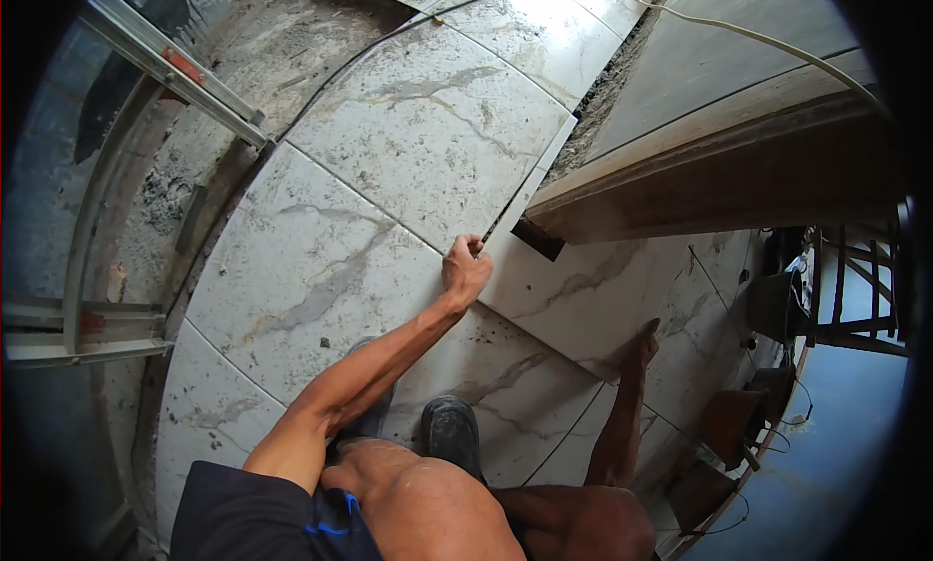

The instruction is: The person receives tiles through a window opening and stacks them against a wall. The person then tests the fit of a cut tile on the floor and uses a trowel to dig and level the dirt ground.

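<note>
My left hand (467,270) reaches to the gap beside a white, grey-veined cut tile (573,294). Its fingers are bent and pinched together at the tile's left edge; whatever they hold is hidden. A narrow strip of that tile (544,168) runs up beside the wooden door frame (680,172), and a dark notch (537,240) shows at the frame's foot. The tile's near edge stands slightly proud of the floor tile (486,367) in front of it. My right hand (642,345) rests at the tile's right part, in shade, its fingers not clear.
Several buckets (734,425) line the right side near a dark slatted stand (860,279). Metal framing (180,70) lies at left along rough ground. A dark cable (335,80) curves over the tiles' edge. My shoe (451,430) is on the floor tiles.
</note>
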{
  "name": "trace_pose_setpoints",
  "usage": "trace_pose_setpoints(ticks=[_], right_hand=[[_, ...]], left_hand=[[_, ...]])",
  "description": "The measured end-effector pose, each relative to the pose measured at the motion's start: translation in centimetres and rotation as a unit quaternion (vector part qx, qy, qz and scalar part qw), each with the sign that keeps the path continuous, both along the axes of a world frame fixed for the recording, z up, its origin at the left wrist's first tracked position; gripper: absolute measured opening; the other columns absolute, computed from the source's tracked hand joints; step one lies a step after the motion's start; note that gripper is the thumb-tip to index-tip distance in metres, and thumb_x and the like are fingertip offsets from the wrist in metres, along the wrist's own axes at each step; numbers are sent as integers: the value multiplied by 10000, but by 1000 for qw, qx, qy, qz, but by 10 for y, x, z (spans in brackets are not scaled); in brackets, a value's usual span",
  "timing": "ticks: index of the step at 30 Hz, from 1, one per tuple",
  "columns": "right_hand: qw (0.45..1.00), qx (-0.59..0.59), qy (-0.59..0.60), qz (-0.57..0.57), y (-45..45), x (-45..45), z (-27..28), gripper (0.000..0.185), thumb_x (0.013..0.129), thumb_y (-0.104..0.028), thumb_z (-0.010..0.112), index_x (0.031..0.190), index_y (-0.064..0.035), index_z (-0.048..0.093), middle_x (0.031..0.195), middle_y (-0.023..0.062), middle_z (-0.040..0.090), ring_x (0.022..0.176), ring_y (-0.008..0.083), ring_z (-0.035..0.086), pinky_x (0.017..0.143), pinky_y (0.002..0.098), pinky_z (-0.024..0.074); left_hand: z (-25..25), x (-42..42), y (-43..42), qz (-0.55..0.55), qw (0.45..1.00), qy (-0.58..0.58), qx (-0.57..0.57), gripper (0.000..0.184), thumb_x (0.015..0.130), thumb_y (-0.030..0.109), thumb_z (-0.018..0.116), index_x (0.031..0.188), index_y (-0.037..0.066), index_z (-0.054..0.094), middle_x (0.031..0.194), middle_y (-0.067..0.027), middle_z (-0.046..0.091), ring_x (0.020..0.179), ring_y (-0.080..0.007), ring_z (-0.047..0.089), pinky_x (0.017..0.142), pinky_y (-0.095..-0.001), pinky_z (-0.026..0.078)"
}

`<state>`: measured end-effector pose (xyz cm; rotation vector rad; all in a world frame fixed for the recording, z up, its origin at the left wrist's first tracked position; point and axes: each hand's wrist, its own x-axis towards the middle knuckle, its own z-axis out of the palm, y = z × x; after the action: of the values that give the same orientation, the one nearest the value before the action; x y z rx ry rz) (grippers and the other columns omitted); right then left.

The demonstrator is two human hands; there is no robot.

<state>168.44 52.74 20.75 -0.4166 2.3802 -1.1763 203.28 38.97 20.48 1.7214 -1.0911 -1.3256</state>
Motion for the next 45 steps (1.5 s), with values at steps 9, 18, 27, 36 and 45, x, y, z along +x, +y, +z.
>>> trace_pose_setpoints(ticks=[9, 18, 27, 36, 45], right_hand=[[1000, 16, 1, -15, 22, 14, 4, 692, 824, -561, 413, 920, 112, 548, 822, 111, 575, 733, 181, 501, 680, 319, 419], [1000, 7, -16, -19, 65, 42, 22, 658, 828, -558, 406, 907, 77, 562, 797, 78, 562, 716, 164, 486, 689, 300, 407], [996, 79, 9, -46, 112, 64, 43, 647, 828, -542, 423, 891, 89, 555, 792, 87, 559, 703, 169, 475, 670, 307, 408], [996, 81, 13, -37, 157, 85, 69, 583, 837, -508, 436, 710, 48, 557, 632, 27, 509, 578, 125, 411, 535, 292, 365], [947, 242, 46, 208, 130, 179, 201, 356, 798, -342, 452, 803, -7, 571, 788, 80, 570, 701, 202, 513, 654, 313, 427]], left_hand=[[1, 9, 14, -29, 999, 38, 24, 332, 821, 184, 524, 1069, -37, 533, 908, -120, 625, 824, -170, 585, 736, -265, 447], [16, 34, 58, -78, 996, 7, 44, 310, 834, 197, 516, 1030, -41, 553, 959, -172, 606, 902, -223, 579, 794, -291, 430], [33, 65, 118, -96, 994, 11, 58, 306, 838, 180, 518, 1031, -57, 534, 959, -174, 599, 902, -216, 572, 800, -295, 430], [68, 102, 141, -217, 972, 3, 90, 291, 826, 194, 520, 1000, -38, 529, 960, -212, 577, 924, -305, 558, 793, -337, 430], [81, 112, 157, -464, 875, -30, 133, 337, 805, 267, 528, 983, -17, 493, 861, -238, 571, 829, -355, 558, 734, -394, 428]])
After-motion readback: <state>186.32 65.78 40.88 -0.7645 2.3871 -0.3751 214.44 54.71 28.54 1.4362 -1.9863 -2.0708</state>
